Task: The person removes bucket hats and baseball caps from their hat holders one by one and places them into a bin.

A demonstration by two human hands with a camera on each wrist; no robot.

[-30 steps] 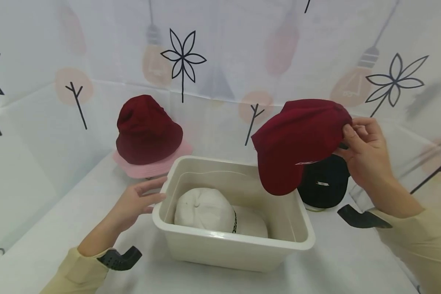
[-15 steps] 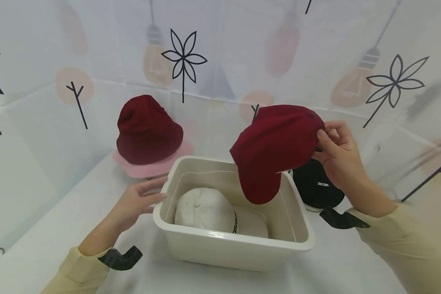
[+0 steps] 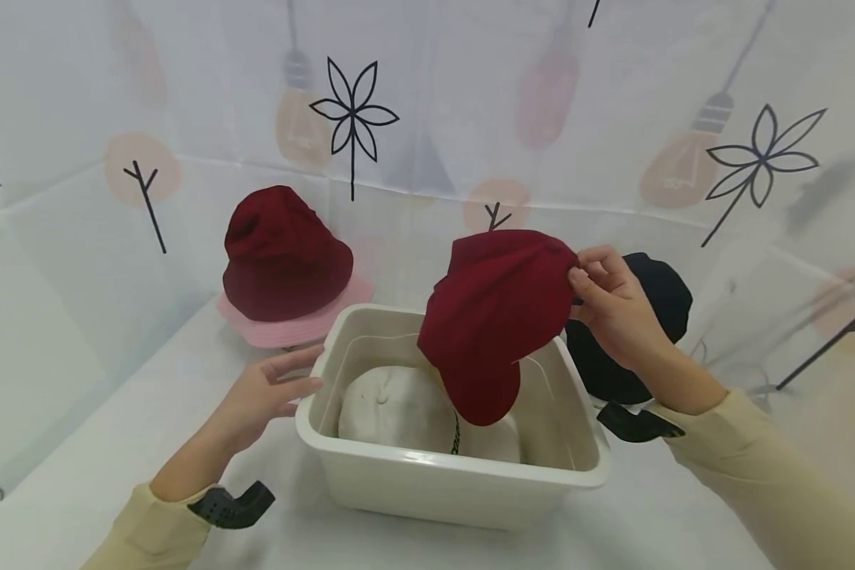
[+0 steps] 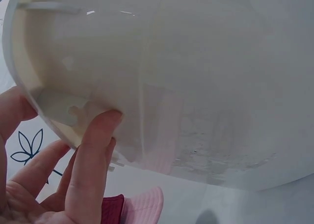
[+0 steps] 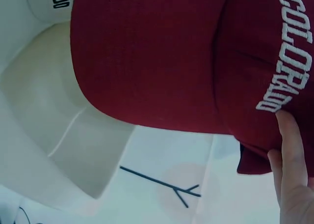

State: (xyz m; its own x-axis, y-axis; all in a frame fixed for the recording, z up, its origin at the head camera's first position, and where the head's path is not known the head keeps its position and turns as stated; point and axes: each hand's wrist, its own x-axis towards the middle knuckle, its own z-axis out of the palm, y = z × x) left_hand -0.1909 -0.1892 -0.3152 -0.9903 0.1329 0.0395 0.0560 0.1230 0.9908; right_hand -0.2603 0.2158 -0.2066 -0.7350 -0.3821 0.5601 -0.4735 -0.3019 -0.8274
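Observation:
My right hand (image 3: 616,305) pinches a dark red baseball cap (image 3: 502,301) by its back edge. The cap hangs tilted over the cream plastic bin (image 3: 463,483), its brim pointing down into the opening. White "COLORADO" lettering (image 5: 289,52) shows on its front in the right wrist view. Inside the bin lies a white baseball cap (image 3: 392,408), partly covered from sight by the red brim. With fingers extended, my left hand (image 3: 260,396) touches the bin's left rim. The left wrist view has its fingers (image 4: 93,165) against the bin's outer wall (image 4: 221,86).
Behind the bin at left, a dark red bucket hat (image 3: 285,261) sits on a pink brim (image 3: 306,324). Black headwear (image 3: 602,364) stands at the right, partly hidden by my right hand. A patterned curtain (image 3: 427,103) backs the white table (image 3: 271,491).
My right hand has carried the red cap left and down, from the bin's right side to over the white cap. My left hand has stayed at the rim.

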